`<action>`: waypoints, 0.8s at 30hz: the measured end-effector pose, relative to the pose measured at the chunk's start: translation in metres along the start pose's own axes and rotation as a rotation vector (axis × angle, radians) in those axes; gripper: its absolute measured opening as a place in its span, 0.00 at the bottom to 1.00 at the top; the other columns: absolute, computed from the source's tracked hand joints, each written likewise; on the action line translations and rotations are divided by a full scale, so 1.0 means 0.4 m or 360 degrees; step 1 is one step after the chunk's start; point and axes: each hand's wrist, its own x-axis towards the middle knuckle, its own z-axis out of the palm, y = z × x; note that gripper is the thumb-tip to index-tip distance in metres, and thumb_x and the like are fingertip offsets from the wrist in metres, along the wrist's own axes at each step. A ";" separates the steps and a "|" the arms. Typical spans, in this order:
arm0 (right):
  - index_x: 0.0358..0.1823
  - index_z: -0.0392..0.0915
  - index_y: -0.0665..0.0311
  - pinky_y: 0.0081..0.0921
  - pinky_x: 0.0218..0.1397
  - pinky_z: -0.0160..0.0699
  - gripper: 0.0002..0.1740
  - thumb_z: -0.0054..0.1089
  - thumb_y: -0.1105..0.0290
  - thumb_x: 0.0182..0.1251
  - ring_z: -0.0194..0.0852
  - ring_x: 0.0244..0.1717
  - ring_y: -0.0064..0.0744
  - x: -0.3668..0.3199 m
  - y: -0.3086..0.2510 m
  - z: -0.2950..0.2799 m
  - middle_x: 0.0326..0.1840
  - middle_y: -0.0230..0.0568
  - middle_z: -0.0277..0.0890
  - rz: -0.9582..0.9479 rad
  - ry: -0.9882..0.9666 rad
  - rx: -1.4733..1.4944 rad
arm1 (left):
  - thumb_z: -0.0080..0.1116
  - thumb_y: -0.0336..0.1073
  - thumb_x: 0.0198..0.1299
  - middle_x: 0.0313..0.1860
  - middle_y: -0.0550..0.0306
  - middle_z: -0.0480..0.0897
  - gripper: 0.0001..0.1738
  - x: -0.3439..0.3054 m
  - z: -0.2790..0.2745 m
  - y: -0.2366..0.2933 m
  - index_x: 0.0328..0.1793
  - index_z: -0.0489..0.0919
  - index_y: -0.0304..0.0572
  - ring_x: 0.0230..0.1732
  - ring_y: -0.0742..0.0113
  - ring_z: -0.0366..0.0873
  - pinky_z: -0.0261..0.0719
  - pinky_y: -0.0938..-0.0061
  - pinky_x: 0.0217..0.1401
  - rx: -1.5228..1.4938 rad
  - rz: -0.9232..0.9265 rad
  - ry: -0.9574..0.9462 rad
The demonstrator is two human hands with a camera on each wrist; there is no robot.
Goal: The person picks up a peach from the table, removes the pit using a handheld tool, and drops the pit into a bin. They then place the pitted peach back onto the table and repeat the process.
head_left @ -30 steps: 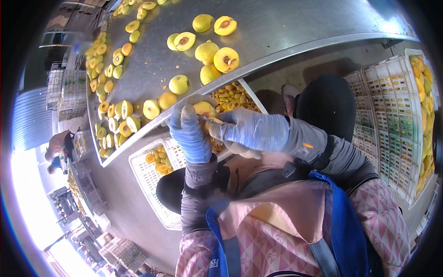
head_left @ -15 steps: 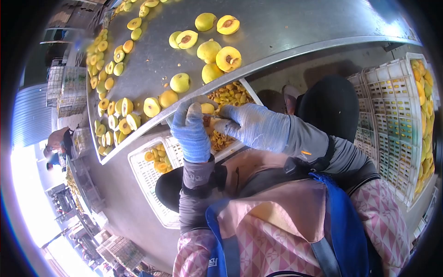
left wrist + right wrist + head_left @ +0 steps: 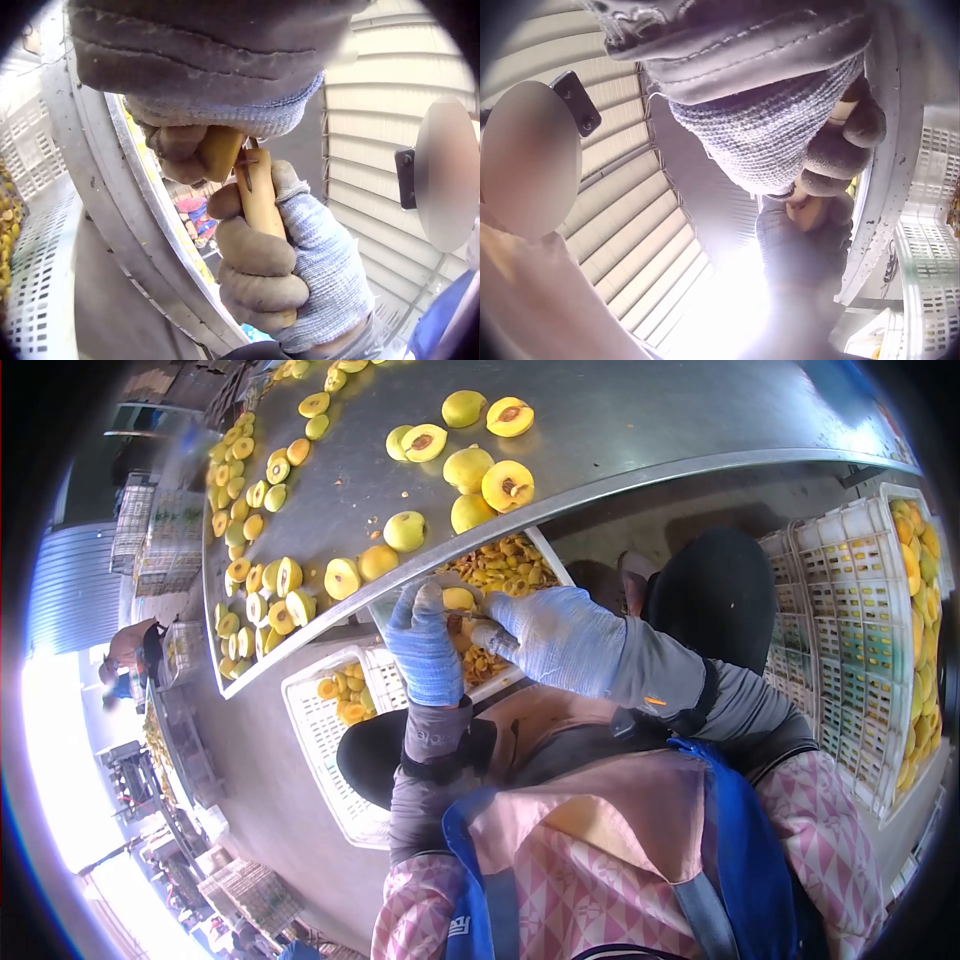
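Far left on the metal table (image 3: pixel 620 420), toward 9 to 11 o'clock from the hands, lie rows of halved yellow fruit (image 3: pixel 289 576), many with the cut face up. At about 7 to 8 o'clock, below the table edge, stands a white crate (image 3: pixel 320 765) holding more yellow fruit.

Next comes the left hand (image 3: pixel 425 650), in a blue knit glove with grey finger coating. Its fingers are bent around a yellow fruit (image 3: pixel 459 599), as the left wrist view confirms; whether that fruit is whole or halved is hidden. Taking the fruit as the clock's centre, the left hand sits at 7 o'clock. A low box (image 3: pixel 551 556) of loose fruit pieces shows beyond and beneath, from 2 round to 5 o'clock.

The right hand (image 3: pixel 565 640), gloved alike, lies between 3 and 4 o'clock. Its fingers are wrapped firmly around the thick yellow handle of a tool (image 3: pixel 261 199), with the thumb along the side. Dark metal shows at the handle's fruit end, right beside the fruit; whether it touches cannot be told. Farthest right, near 3 o'clock, stands a tall white crate (image 3: pixel 835 640) filled with orange-yellow fruit.
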 end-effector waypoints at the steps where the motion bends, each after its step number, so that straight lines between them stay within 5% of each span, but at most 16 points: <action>1: 0.54 0.76 0.65 0.45 0.37 0.81 0.25 0.44 0.49 0.77 0.82 0.30 0.54 -0.004 0.000 -0.003 0.25 0.51 0.80 -0.0017 0.0011 -0.0086 | 0.53 0.55 0.69 0.36 0.57 0.84 0.27 0.001 0.004 -0.004 0.42 0.84 0.33 0.38 0.69 0.78 0.76 0.73 0.45 -0.0003 -0.0047 0.0049; 5: 0.54 0.76 0.66 0.42 0.41 0.81 0.25 0.46 0.50 0.76 0.83 0.35 0.54 0.014 0.034 0.012 0.29 0.54 0.81 0.0003 -0.0053 0.0101 | 0.52 0.56 0.70 0.35 0.56 0.84 0.29 0.007 0.005 0.014 0.41 0.84 0.33 0.38 0.69 0.78 0.76 0.74 0.44 0.0313 0.0228 -0.0078; 7: 0.52 0.78 0.67 0.39 0.45 0.79 0.25 0.49 0.50 0.76 0.83 0.40 0.53 0.018 0.053 0.027 0.34 0.57 0.81 -0.0099 -0.0073 0.0709 | 0.52 0.57 0.69 0.32 0.55 0.84 0.29 0.005 0.004 0.006 0.40 0.84 0.33 0.37 0.69 0.79 0.77 0.74 0.43 0.0219 0.0300 -0.0071; 16: 0.49 0.81 0.68 0.37 0.46 0.77 0.25 0.50 0.51 0.76 0.82 0.41 0.53 0.017 0.047 0.020 0.36 0.57 0.81 0.0026 -0.0225 0.0888 | 0.53 0.61 0.68 0.30 0.56 0.84 0.33 0.011 -0.006 0.002 0.40 0.84 0.32 0.35 0.69 0.79 0.78 0.74 0.41 0.0173 0.0374 -0.0190; 20: 0.49 0.80 0.68 0.36 0.47 0.77 0.25 0.49 0.50 0.76 0.81 0.40 0.53 0.015 0.022 0.012 0.36 0.57 0.81 0.0132 -0.0175 0.0483 | 0.53 0.61 0.68 0.31 0.56 0.84 0.33 0.003 -0.002 0.002 0.41 0.84 0.32 0.35 0.68 0.79 0.78 0.73 0.41 0.0041 0.0108 -0.0090; 24: 0.52 0.80 0.68 0.33 0.50 0.77 0.25 0.50 0.51 0.76 0.82 0.42 0.46 0.016 0.041 0.025 0.38 0.54 0.82 0.0105 -0.0263 0.0947 | 0.53 0.60 0.69 0.32 0.54 0.84 0.32 -0.002 -0.016 0.006 0.43 0.83 0.31 0.36 0.68 0.80 0.78 0.73 0.43 0.0038 0.0074 -0.0215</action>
